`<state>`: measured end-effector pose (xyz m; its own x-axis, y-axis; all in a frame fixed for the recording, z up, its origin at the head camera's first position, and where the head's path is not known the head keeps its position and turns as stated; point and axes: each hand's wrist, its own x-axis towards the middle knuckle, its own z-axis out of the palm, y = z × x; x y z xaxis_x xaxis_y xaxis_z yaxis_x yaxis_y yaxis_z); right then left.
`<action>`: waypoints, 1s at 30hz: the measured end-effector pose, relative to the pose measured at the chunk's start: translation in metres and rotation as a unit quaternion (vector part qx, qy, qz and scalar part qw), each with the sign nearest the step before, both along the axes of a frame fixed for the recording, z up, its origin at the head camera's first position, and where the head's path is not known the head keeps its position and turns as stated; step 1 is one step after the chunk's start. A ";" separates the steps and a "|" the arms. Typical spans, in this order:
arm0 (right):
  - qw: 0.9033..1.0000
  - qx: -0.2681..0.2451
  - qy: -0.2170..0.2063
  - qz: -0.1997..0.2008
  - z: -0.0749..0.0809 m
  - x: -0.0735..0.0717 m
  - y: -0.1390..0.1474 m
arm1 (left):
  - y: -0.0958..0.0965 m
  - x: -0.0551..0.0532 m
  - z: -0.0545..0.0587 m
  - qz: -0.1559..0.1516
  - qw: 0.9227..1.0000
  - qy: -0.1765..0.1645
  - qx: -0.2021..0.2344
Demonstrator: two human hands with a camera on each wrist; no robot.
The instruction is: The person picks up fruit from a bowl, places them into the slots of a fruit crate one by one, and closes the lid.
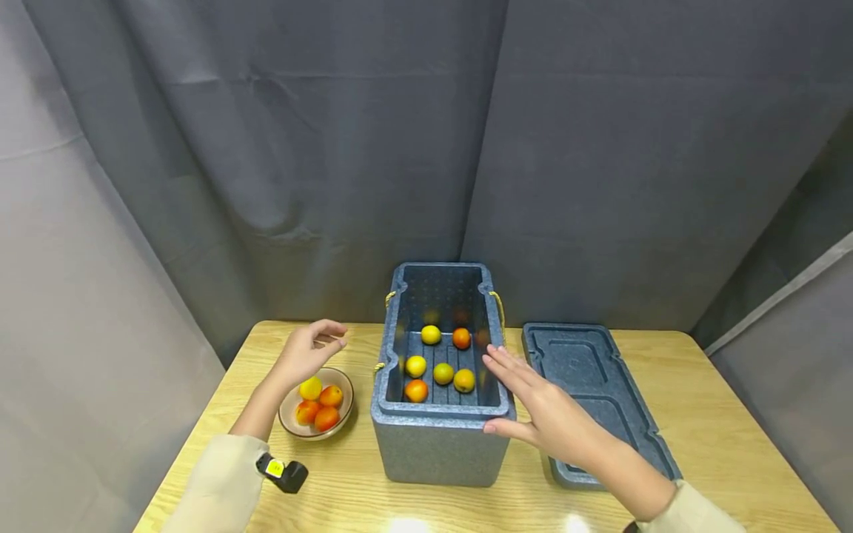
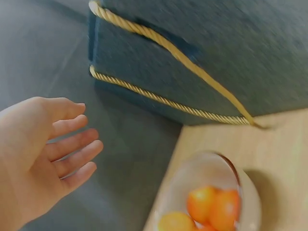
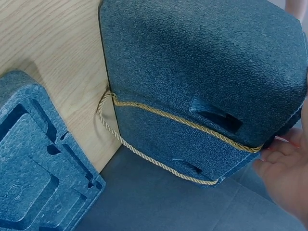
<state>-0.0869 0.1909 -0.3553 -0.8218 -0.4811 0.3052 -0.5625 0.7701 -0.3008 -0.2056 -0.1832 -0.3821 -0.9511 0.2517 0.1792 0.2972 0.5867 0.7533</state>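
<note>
On the box rim (image 1: 433, 409) rests the outstretched right hand (image 1: 550, 409)

In the head view, the upper frame is filled by a grey curtain (image 1: 320, 148), creased at upper left. A pale strip (image 1: 786, 297) is seen at right, possibly a hem. Across the lower frame a wood-grained table (image 1: 746, 451) is shown, on which a recessed blue-grey lid (image 1: 578, 366) is laid, right of centre.
</note>
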 end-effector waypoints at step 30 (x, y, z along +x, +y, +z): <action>1.000 0.002 -0.002 0.000 0.000 0.000 -0.001 | -0.017 0.042 -0.079 -0.011 0.984 -0.033 -0.175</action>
